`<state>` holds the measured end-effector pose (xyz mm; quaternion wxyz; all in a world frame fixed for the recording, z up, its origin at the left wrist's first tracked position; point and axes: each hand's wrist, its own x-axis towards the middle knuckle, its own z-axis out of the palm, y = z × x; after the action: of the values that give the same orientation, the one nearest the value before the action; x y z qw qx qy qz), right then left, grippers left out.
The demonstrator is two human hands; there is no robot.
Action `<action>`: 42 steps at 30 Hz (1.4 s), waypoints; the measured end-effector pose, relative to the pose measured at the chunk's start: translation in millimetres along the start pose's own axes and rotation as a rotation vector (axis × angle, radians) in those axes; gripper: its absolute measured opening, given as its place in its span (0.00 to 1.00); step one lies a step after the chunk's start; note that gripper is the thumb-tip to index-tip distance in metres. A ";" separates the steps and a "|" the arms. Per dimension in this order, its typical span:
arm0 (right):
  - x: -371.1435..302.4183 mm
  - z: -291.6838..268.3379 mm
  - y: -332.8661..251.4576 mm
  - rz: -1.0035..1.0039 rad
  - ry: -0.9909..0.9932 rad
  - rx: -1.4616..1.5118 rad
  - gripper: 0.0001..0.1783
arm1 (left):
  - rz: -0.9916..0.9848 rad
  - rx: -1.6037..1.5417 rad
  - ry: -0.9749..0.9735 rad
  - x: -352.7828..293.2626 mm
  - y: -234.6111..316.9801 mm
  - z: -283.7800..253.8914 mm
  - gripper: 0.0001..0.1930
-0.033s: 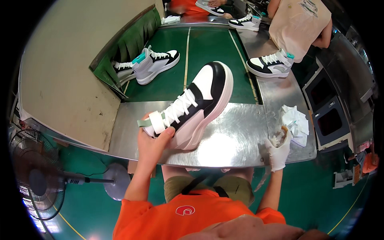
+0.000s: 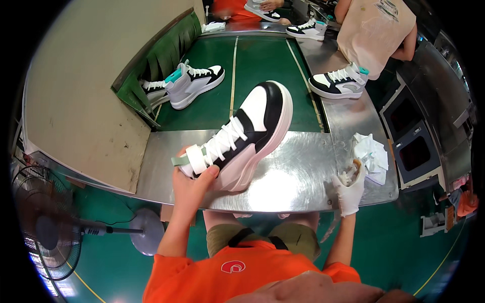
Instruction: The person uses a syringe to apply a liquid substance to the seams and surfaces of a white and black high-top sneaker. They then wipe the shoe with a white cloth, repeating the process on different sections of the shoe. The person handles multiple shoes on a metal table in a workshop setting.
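My left hand (image 2: pixel 194 182) is closed around the ankle end of a high-top sneaker (image 2: pixel 247 144) in white, black and pale pink-grey. Its white laces are tied across the front, and its toe points up and to the right above the steel table edge. My right hand (image 2: pixel 349 191), in a white glove with some fingertips bare, curls around a crumpled translucent piece (image 2: pixel 348 175). A limp, greyish strip (image 2: pixel 331 227) hangs below that hand. Right beside it lies a crumpled white cloth (image 2: pixel 371 154) on the steel.
Behind the steel ledge (image 2: pixel 303 177), a green conveyor belt (image 2: pixel 268 60) carries a pair of sneakers (image 2: pixel 194 86) near a flapped green opening (image 2: pixel 156 60). Another sneaker (image 2: pixel 339 82) stands on the right ledge. Co-workers are at the far end and right. A fan (image 2: pixel 48 230) stands at left.
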<state>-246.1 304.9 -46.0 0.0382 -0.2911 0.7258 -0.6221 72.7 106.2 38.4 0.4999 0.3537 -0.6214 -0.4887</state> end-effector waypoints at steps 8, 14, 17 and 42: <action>2.5 7.4 -15.7 -0.039 0.104 0.102 0.44 | -0.013 -0.039 -0.072 -15.2 2.0 0.8 0.36; 13.2 4.4 -29.3 0.010 0.054 0.015 0.45 | 0.041 0.025 -0.104 -2.7 -4.3 0.5 0.36; 15.1 0.9 -23.6 0.062 0.031 -0.168 0.45 | -0.036 -0.018 -0.151 7.7 3.2 1.8 0.33; 84.2 53.7 -91.2 -0.266 0.183 -0.098 0.45 | 0.307 0.484 -0.479 27.2 27.6 42.0 0.31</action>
<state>-259.1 212.9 52.2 -0.1249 -0.3285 0.7106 -0.6095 26.6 99.2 71.6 0.3097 0.2399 -0.8641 -0.3159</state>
